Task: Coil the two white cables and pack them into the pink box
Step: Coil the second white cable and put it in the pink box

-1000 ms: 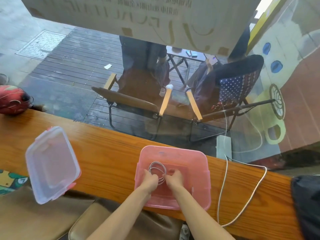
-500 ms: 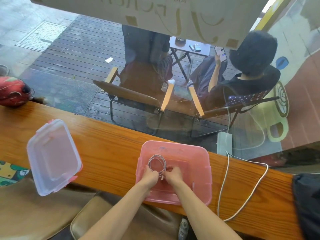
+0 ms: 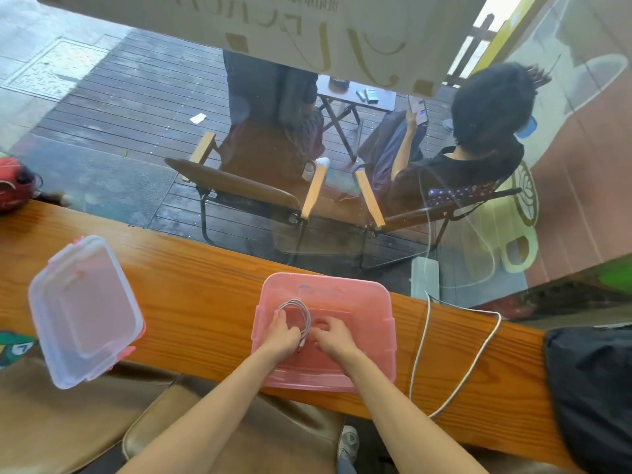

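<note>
Both hands are inside the box [image 3: 383,302]: your left hand [image 3: 282,336] pinches the coil [image 3: 297,313], your right hand [image 3: 333,336] is curled beside it, apparently empty. Lay the coil flat before releasing; the second cable [image 3: 478,357] lies right of the box.

Box [image 3: 383,302] sits on desk [image 3: 205,302], centre, near front edge. Coiled cable [image 3: 301,314] lies inside box, left half. Left hand [image 3: 282,333] and right hand [image 3: 333,336] both inside box, either side of coil's near end. Lid [image 3: 82,309] on desk, well left of box. Second cable [image 3: 478,354] lies uncoiled on desk, right of box. Bag [image 3: 591,388] at far right.
</note>
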